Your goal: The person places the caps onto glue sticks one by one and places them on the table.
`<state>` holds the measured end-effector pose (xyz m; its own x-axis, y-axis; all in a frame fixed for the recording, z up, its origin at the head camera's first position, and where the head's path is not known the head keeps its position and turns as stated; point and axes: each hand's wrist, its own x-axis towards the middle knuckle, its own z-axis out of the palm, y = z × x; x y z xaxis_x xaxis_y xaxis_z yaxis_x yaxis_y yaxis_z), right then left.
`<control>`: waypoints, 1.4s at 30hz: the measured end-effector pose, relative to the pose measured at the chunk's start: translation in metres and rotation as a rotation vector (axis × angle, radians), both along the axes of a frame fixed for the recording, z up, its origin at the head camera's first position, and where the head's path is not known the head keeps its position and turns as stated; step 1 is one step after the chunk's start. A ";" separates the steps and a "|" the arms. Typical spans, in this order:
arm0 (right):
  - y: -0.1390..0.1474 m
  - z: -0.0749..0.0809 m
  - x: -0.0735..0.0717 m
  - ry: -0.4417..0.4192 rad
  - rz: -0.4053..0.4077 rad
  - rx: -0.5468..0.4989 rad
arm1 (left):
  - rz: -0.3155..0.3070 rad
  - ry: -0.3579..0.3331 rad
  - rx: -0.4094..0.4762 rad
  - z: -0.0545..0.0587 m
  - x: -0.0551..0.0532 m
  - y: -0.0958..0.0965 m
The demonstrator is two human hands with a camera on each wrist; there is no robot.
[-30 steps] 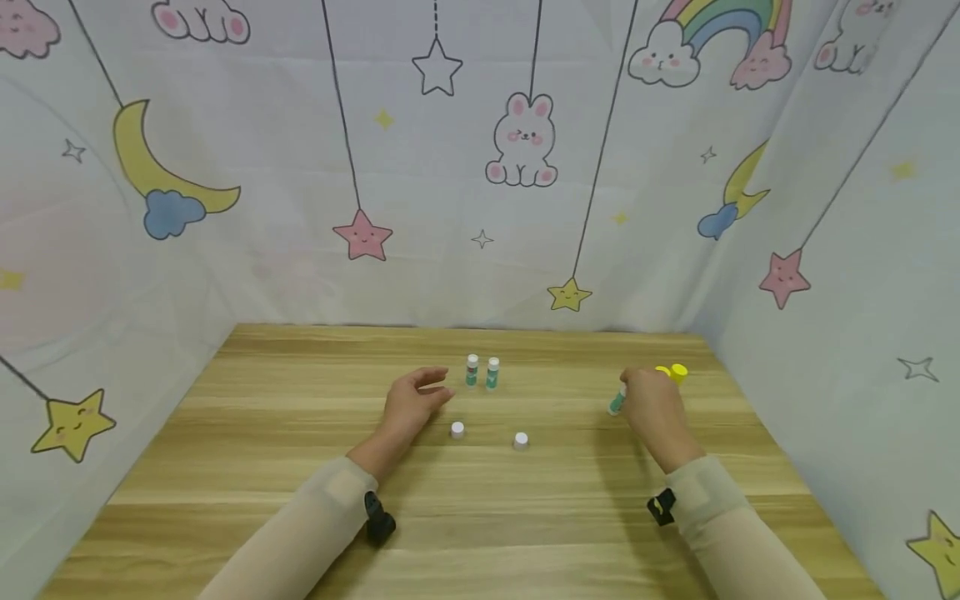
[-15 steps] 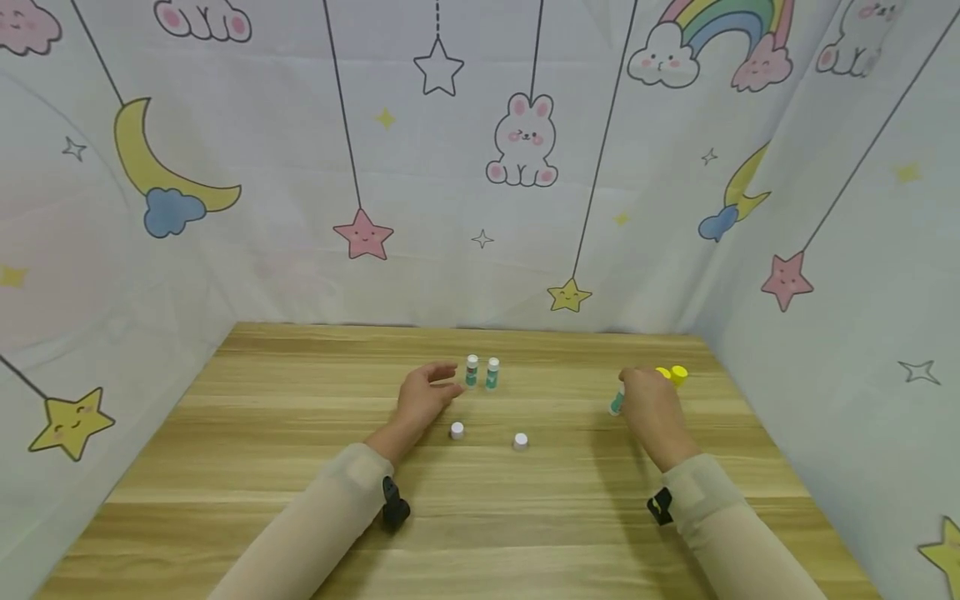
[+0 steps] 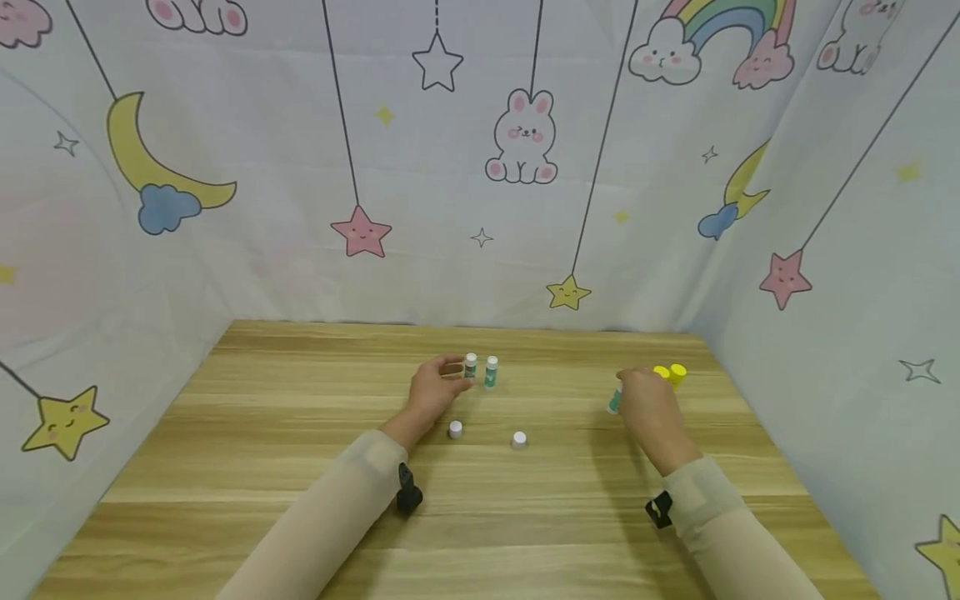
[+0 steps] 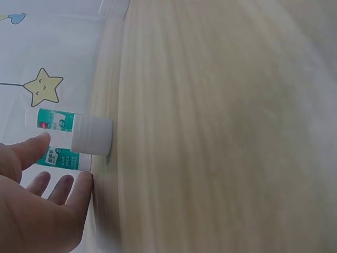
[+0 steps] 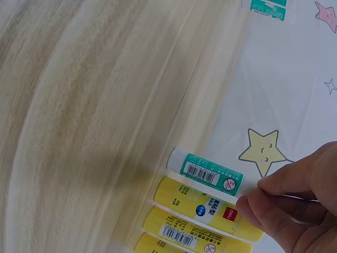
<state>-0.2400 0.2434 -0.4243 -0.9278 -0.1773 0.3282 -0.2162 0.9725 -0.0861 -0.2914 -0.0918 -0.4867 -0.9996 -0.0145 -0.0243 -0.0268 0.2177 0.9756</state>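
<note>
My left hand point(image 3: 435, 390) reaches the left one of two small green-and-white glue sticks, with thumb and fingers spread around it. In the left wrist view that glue stick point(image 4: 62, 158) lies between the thumb and the fingers, the thumb overlapping it. The other glue stick point(image 3: 491, 372) stands upright just to its right. My right hand point(image 3: 651, 412) pinches the top of a third green glue stick point(image 5: 211, 172) between thumb and forefinger. This one stands upright beside a row of larger yellow glue sticks point(image 5: 197, 204).
Two loose white caps, a left cap point(image 3: 455, 430) and a right cap point(image 3: 519, 440), sit on the wooden table point(image 3: 480, 517) in front of the middle glue sticks. A white cloth point(image 3: 420, 283) printed with stars, moons and rabbits hangs behind the table and at both sides.
My left hand has moved right and slightly away from me, up to the left glue stick. The right hand stays at its glue stick.
</note>
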 end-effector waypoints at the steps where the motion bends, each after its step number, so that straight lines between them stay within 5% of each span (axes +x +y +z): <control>1: 0.000 0.000 0.000 0.001 0.000 -0.001 | 0.000 -0.002 -0.001 0.000 0.000 0.001; 13: 0.000 0.000 0.007 0.017 0.032 -0.082 | 0.017 0.003 -0.124 0.003 -0.005 0.007; 24: -0.016 0.007 0.030 0.025 0.017 -0.222 | 0.023 0.020 -0.190 0.005 -0.009 0.011; 32: -0.035 0.014 0.048 0.021 -0.036 -0.271 | 0.041 0.033 -0.245 0.003 -0.010 0.010; 42: -0.051 0.011 0.069 -0.019 -0.108 -0.455 | 0.031 0.060 -0.245 0.003 -0.009 0.013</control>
